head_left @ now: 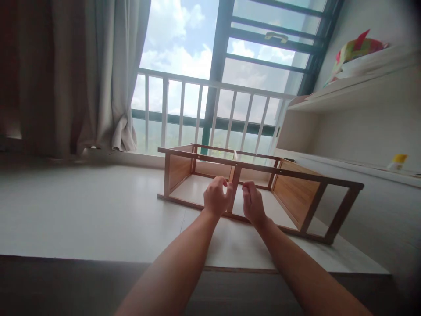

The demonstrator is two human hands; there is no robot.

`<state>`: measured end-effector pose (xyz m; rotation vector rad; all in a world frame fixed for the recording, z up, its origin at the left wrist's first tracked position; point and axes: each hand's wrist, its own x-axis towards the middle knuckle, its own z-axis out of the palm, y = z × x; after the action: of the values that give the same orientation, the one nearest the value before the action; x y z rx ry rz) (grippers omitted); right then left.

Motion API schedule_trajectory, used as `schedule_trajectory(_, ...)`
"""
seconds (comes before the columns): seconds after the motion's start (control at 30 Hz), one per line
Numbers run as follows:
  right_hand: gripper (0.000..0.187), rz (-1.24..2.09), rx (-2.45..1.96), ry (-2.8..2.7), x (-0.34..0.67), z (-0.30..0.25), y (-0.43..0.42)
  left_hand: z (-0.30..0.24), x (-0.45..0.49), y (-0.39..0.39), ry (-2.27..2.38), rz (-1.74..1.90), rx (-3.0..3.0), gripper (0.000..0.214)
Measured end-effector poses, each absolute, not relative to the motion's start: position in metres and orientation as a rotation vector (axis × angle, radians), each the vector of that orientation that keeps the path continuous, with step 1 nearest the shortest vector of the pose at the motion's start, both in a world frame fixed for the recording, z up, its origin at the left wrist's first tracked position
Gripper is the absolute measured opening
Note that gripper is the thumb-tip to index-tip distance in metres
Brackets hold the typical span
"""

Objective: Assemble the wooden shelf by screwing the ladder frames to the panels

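A brown wooden shelf frame (292,191) lies on its side on the pale ledge, with solid panels near both ends and a crossbar (234,188) in the middle. My left hand (216,196) is closed in front of the frame, just left of that crossbar, thumb and fingertips curled toward each other. To the right of the bar, my right hand (253,202) is closed too, its fingers folded in. Whatever either hand pinches, if anything, is too small or hidden. Whether the left fingers touch the crossbar I cannot tell.
The pale ledge (98,210) ends at a front edge below my forearms. Behind the frame stand a white railing (217,83) and a window. Grey curtains (98,74) hang at left. On the right are a white shelf (355,85) and a yellow-capped bottle (398,161).
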<state>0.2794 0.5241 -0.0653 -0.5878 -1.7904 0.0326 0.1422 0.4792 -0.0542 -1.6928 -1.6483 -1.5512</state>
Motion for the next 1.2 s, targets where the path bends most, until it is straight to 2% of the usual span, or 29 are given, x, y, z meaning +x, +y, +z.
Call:
schedule_trajectory(0.07, 0.02, 0.134, -0.523, -1.79, 0.279, -0.068, 0.52, -0.048, 0.144, 0.473, -1.573, -1.56, -1.734, 0.025)
schedule_trajectory(0.2, 0.031, 0.332, -0.355, -1.722, 0.277, -0.065, 0.515, -0.038, 0.154, 0.455, -1.458, -1.534, -1.937, 0.034)
schedule_trajectory(0.37, 0.044, 0.516, -0.304, -1.567, 0.279, -0.061, 0.522, -0.039, 0.165, 0.444, -1.696, -1.592, -2.043, 0.029)
schedule_trajectory(0.57, 0.045, 0.594, -0.268, -1.584, 0.276, -0.057, 0.51, -0.049, 0.182, 0.447, -1.857, -2.083, -2.381, 0.033)
schedule_trajectory(0.7, 0.046, 0.617, -0.291, -1.564, 0.275, -0.058, 0.503, -0.048, 0.193, 0.448, -1.829, -2.499, -2.303, 0.039)
schedule_trajectory(0.83, 0.046, 0.557, -0.275, -1.59, 0.276, -0.061, 0.507, -0.049, 0.197, 0.443, -1.735, -2.652, -2.242, 0.041)
schedule_trajectory(1.0, 0.048, 0.564, -0.209, -1.618, 0.276, -0.064, 0.52, -0.043, 0.184, 0.435, -1.661, -2.598, -1.985, 0.04)
schedule_trajectory(1.2, 0.048, 0.665, -0.272, -1.565, 0.276, -0.075, 0.541, -0.001, 0.159, 0.43, -1.521, -1.979, -1.476, 0.031)
